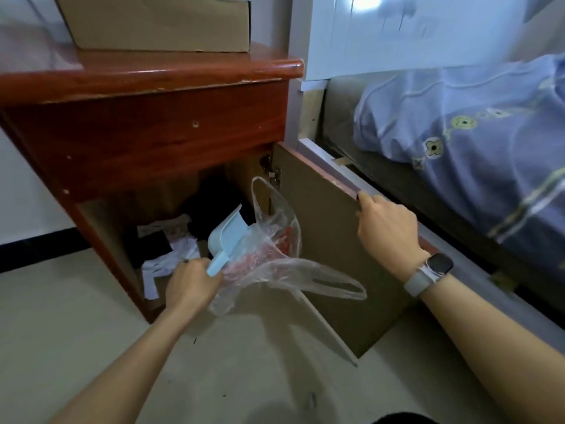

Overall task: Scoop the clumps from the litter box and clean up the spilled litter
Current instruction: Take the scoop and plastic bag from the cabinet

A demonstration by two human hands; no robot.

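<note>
1. The landmark is a red-brown wooden cabinet (146, 130) standing on a pale tiled floor (91, 316), with its lower compartment open.
2. The left hand (191, 284) is in front of that open compartment, fingers curled round the handle of a pale blue litter scoop (227, 237) and bunched on a clear plastic bag (275, 261).
3. The scoop's bowl tilts up and back toward the cabinet's dark interior; the bag, printed in red, hangs from the same hand and spreads right of the opening, its handle loops loose.
4. The right hand (386, 226) grips the top edge of the cabinet door (330, 228), which stands swung open to the cabinet's right. A watch (431, 272) sits on that wrist.
5. Inside the compartment lie white papers (171, 249) and dark items too shadowed to identify.
6. A cardboard box (159, 22) rests on top of the cabinet.
7. A bed with blue patterned bedding (477, 117) runs beyond the open door.
</note>
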